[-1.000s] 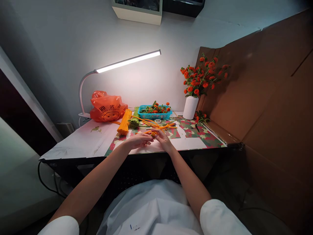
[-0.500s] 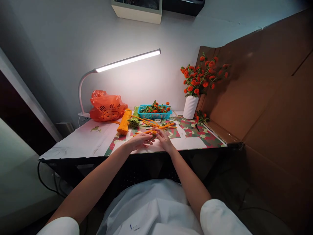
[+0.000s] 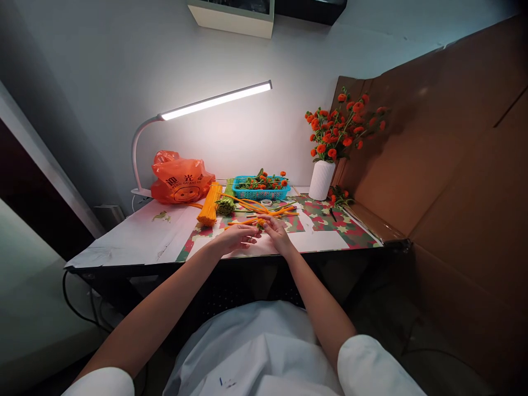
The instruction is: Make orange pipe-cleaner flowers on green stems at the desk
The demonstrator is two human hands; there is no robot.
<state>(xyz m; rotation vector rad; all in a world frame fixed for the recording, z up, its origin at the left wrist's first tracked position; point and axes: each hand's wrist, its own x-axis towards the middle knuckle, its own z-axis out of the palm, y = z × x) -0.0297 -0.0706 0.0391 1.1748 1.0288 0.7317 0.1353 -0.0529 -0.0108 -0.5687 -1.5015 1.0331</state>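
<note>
Between my two hands, over the front edge of the table, is a small orange pipe-cleaner flower (image 3: 260, 223) with a bit of green under it. My left hand (image 3: 236, 240) pinches it from below on the left, fingers curled. My right hand (image 3: 275, 235) grips it from the right with thumb and fingertips. Just beyond the hands lie loose orange pipe cleaners (image 3: 264, 208). To their left are a thick bundle of orange pipe cleaners (image 3: 210, 205) and a green bundle (image 3: 226, 204). A roll of tape (image 3: 266, 203) lies behind the loose ones.
A blue basket (image 3: 264, 195) of finished orange flowers stands at the back. Left of it are an orange plastic bag (image 3: 181, 179) and a lit lamp (image 3: 216, 100). A white vase (image 3: 322, 180) of flowers stands right, by a cardboard panel (image 3: 454, 137). Black tweezers (image 3: 332, 215) lie nearby.
The flower has turned a little in my fingers, showing more of its green underside. Both hands stay nearly in place.
</note>
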